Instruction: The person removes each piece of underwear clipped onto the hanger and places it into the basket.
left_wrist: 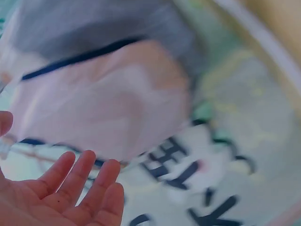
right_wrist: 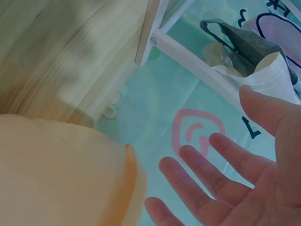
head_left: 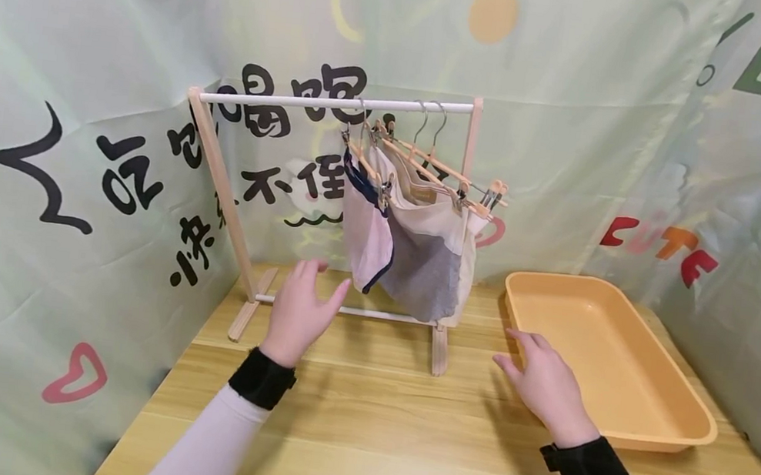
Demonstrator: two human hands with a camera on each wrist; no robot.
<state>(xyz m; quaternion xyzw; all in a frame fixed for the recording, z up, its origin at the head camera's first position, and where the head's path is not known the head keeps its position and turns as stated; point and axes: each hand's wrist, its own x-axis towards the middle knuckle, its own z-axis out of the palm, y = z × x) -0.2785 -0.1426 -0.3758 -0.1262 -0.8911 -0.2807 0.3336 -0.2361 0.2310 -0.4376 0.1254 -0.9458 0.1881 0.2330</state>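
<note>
Three small garments hang by clip hangers [head_left: 457, 170] from a little clothes rack [head_left: 283, 101]. Nearest is a pink garment with navy trim [head_left: 368, 240]; behind it hang a grey and cream one [head_left: 423, 261] and another cream one, mostly hidden. My left hand [head_left: 299, 310] is in front of the rack, left of the pink garment, holding nothing. In the left wrist view its fingers [left_wrist: 84, 181] are spread beside the pink cloth. My right hand [head_left: 546, 383] hovers at the left side of an orange tray [head_left: 701, 434], also holding nothing, its fingers [right_wrist: 207, 188] apart.
The rack's wooden feet [head_left: 439, 352] stand on the wooden table [head_left: 366, 437]. A printed curtain [head_left: 56, 273] encloses the table at the left, back and right. The tray's raised rim runs close to the table's right side.
</note>
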